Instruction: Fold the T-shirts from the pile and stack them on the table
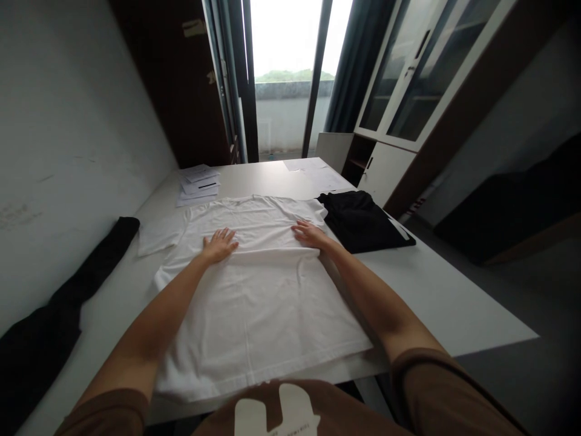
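In the head view, the white T-shirt [267, 315] lies spread over the middle of the worktop [454, 303], its hem by the near edge and its neckline toward the far edge; the wearer's forearms cover parts of both its sides. The black garment [63, 309] along the worktop's left edge is cut off by the picture's border, so its full shape cannot be told. The wearer's brown top [354, 406] is cropped at the bottom, and the small lettering on its pale print is too small to read. The window [285, 42] is washed out by daylight, and a dark shape at the far right is hard to make out. Two bare hands rest on the T-shirt: the left hand [220, 245] lies palm down with its fingers spread wide, and the right hand [311, 234] lies flat opposite, its fingers extended and slightly apart; neither grasps anything. A crease runs across the fabric between them. One folded black bundle [363, 221] sits at the worktop's right edge, just beside the T-shirt's right sleeve. Several papers [198, 186], too overlapped to count, lie near the far left corner, and more sheets [318, 172] lie near the far right corner. Two glass doors [420, 79] front the cabinet beyond.
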Demonstrator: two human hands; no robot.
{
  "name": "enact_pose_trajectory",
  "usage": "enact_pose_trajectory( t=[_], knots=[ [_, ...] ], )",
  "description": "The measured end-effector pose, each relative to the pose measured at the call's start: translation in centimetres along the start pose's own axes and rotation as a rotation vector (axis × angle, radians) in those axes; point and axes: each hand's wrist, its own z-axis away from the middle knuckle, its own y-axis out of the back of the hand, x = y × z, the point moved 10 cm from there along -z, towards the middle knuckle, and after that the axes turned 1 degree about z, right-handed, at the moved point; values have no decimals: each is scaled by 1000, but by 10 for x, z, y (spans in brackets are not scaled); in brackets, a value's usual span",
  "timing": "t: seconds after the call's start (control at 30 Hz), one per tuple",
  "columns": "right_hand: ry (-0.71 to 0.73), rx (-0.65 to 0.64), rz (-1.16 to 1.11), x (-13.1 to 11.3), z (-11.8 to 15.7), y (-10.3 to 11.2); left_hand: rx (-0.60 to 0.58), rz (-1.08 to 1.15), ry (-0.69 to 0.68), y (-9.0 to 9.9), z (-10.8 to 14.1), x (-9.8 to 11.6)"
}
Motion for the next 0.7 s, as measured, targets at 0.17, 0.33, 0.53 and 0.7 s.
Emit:
enact_pose_trajectory(
  t=[0.17,0.33,0.53,0.7],
  knots=[
    [-91,-21,-46,15,-15,9,-8,17,15,4,-12,-7],
    [-154,57,-90,28,-21,25,43,-2,44,9,-16,-6],
    [-188,95,-75,40,-27,25,65,18,62,14,-18,-4],
    [-278,154,-45,45,-32,26,208,68,71,35,-2,5]
  ],
)
